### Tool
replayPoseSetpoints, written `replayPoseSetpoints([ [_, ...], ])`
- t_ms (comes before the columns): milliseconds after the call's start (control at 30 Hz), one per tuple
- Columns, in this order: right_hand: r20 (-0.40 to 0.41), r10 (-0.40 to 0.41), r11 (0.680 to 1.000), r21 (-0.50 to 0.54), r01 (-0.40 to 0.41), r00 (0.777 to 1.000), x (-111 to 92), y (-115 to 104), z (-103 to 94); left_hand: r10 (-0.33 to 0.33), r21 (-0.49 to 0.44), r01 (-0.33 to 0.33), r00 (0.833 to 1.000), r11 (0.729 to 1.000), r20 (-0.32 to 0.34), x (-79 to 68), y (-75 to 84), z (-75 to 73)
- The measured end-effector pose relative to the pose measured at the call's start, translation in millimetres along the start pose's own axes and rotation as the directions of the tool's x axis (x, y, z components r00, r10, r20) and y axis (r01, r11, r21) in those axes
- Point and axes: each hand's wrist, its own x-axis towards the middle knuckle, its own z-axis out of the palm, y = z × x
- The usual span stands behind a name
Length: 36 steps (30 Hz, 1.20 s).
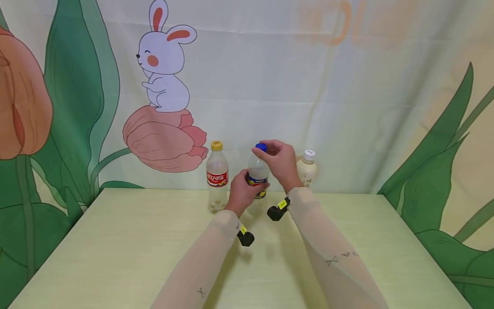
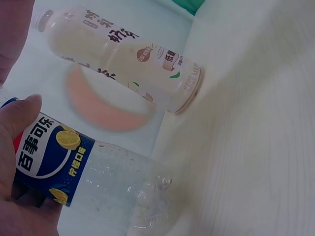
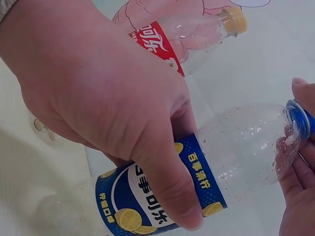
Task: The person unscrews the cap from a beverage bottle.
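An empty-looking clear plastic soda bottle (image 1: 257, 163) stands close to upright in the middle of the head view, with a blue lemon-pictured label (image 2: 54, 157). My left hand (image 1: 243, 191) grips it round that label, the thumb lying across the front in the right wrist view. At the top, my right hand (image 1: 283, 161) pinches the blue cap (image 3: 300, 118) between thumb and fingers. The cap sits at the bottle's neck. Below the label, the bottle's clear lower part (image 2: 123, 187) shows in the left wrist view.
Left of the hands stands a clear bottle (image 1: 217, 165) with a red label and yellow cap. A milky bottle (image 1: 307, 169) with a white cap is to the right, partly behind my right hand. Behind the pale table (image 1: 135, 249) hangs a printed curtain (image 1: 247, 77).
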Motion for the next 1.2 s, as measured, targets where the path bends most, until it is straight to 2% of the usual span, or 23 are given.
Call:
replayPoseSetpoints([
  [300, 0.034, 0.001, 1.0, 0.012, -0.001, 0.999, -6.0, -10.6, -8.2, -0.013, 0.009, 0.013, 0.999, 1.0, 0.039, -8.0, 5.2, -5.0],
  [633, 0.074, 0.017, 0.999, 0.03, -0.019, 0.997, -15.3, -18.0, -15.5, 0.058, 0.037, -0.061, 0.996, 0.997, 0.065, -27.9, 10.9, -17.0],
  [867, 0.111, -0.032, 0.999, 0.031, 0.029, 0.993, -25.5, -28.2, -19.3, 0.043, 0.049, -0.047, 0.996, 0.998, 0.082, -44.0, 18.2, -22.3],
  [1200, 0.142, -0.061, 0.998, -0.015, 0.064, 0.988, -41.7, -38.6, -25.4, 0.069, 0.028, -0.072, 0.991, 0.997, 0.118, -64.3, 24.7, -28.3],
])
